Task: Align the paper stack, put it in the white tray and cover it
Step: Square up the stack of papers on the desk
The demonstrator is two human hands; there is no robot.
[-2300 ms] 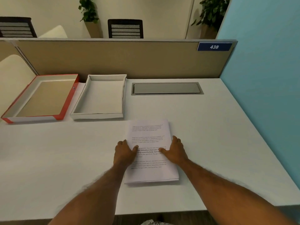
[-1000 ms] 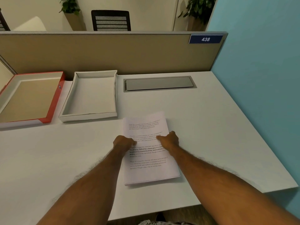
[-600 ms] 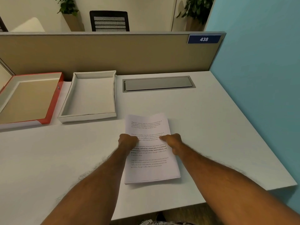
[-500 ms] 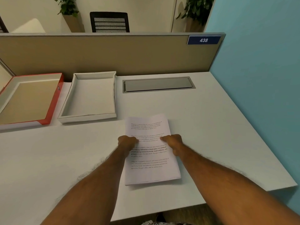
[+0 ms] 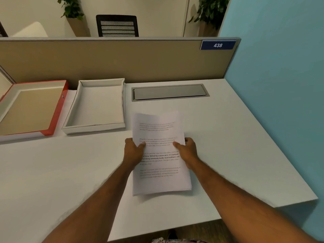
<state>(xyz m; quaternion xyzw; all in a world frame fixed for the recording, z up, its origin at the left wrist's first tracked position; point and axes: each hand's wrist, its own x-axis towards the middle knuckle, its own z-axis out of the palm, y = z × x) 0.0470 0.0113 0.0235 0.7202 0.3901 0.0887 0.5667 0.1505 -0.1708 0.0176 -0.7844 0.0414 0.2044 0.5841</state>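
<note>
A printed paper stack is in the middle of the white desk, its far end lifted and tilted up while the near end stays low. My left hand grips its left edge, thumb on top. My right hand grips the right edge the same way. The white tray stands empty just left of the stack's far end. A red-edged lid lies upturned, with its beige inside facing up, to the left of the tray.
A beige partition closes the back of the desk and a blue wall closes the right side. A grey cable hatch is set flush in the desk behind the stack. The desk's front edge runs near my forearms.
Both hands moved from pressing on the sheet to its side edges and closed on them. The stack's far end has risen off the desk.
</note>
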